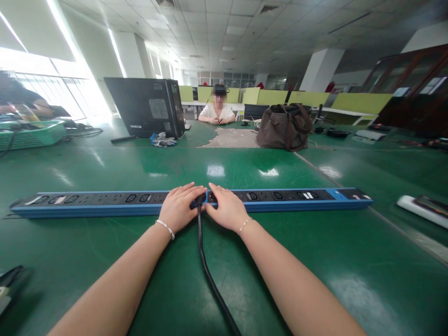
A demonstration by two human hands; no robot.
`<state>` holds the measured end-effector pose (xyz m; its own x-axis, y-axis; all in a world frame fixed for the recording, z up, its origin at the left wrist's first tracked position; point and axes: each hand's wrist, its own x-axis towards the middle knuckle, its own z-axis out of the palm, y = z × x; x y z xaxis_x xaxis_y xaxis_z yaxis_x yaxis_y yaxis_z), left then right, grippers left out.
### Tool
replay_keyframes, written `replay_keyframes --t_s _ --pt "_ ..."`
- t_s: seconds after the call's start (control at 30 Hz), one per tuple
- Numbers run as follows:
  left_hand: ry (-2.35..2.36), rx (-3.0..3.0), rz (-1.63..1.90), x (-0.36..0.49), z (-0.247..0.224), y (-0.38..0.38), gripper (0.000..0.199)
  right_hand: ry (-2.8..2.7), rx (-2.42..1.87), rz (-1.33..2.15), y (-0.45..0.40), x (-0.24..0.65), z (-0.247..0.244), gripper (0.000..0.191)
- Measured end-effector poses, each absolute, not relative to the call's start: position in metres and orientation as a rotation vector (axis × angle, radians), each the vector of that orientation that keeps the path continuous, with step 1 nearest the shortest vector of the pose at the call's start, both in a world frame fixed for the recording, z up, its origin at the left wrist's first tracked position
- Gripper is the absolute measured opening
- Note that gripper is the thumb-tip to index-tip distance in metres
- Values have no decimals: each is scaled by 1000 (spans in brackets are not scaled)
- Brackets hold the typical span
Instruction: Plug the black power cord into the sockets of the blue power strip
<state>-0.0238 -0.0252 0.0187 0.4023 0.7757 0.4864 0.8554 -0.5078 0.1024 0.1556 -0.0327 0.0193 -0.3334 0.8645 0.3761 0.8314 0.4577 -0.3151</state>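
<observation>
A long blue-edged power strip [105,211] with a row of black sockets lies across the green table. My left hand [180,207] is closed near its middle, thumb and fingertips around a black plug [200,199] that sits at the sockets. From that plug a thick black cord [206,268] runs down toward me between my forearms. Just right of the plug, my right hand [227,207] grips the strip, fingers over the top and thumb at the front. My palms hide the sockets beneath them, so how deep the plug sits cannot be seen.
Behind the strip stand a black computer case [147,107], crumpled gloves [163,139] and a brown bag [285,127]. A green basket [31,135] is at left, a white object [423,210] at right. One person [217,112] sits opposite; another is at far left.
</observation>
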Motion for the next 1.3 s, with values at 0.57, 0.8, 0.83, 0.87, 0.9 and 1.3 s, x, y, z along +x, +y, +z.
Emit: replay_keyframes --t_s 0.57,0.8,0.83,0.87,0.9,1.3 --pt "-1524 -2452 -692 -17 19 -23 36 -2198 -1444 -157 -46 196 3 52" --pt "-1600 -2438 -685 -14 23 -25 36 -2164 -1460 -177 -46 194 2 49" --pt "-1599 -2448 -681 -14 23 -25 35 -2167 -1458 -177 -46 194 2 49" --pt "-1599 -2454 -685 -14 23 -25 35 -2168 -1456 -178 -46 194 1 49" --pt "-1598 -2454 -698 -14 22 -25 35 -2168 -1454 -179 -46 194 1 49" --pt "-1496 -2501 -847 -14 13 -23 30 -2153 -1436 -163 -43 196 0 48"
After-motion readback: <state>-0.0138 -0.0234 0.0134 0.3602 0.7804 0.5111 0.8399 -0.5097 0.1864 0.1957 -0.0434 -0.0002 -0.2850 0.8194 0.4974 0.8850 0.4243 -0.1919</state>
